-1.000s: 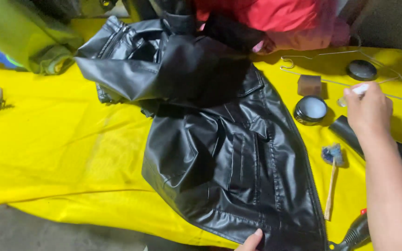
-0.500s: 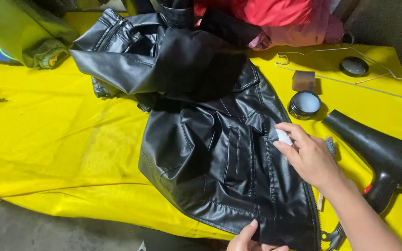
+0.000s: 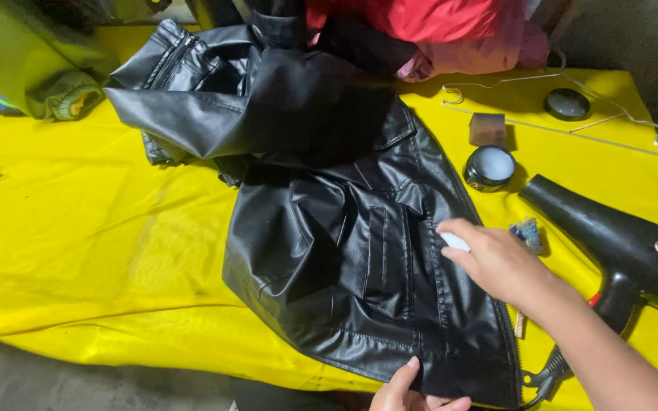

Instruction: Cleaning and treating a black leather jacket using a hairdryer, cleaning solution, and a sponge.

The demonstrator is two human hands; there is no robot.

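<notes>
We rub the jacket (image 3: 359, 251) front with a white pad (image 3: 455, 241) pinched in right-hand (image 3: 496, 262) fingers; left hand (image 3: 413, 390) pins the hem, fingers together.

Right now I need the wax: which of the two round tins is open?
The round tin beside the black jacket, showing white paste. The other disc, farther back, is all dark.

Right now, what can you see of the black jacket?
The black jacket, glossy and leather-like, lies spread and creased on the yellow cloth, a sleeve folded over its top. A zipper edge and front pocket seams show. The right hand presses a small white pad onto it; the left hand pins its hem.
</notes>
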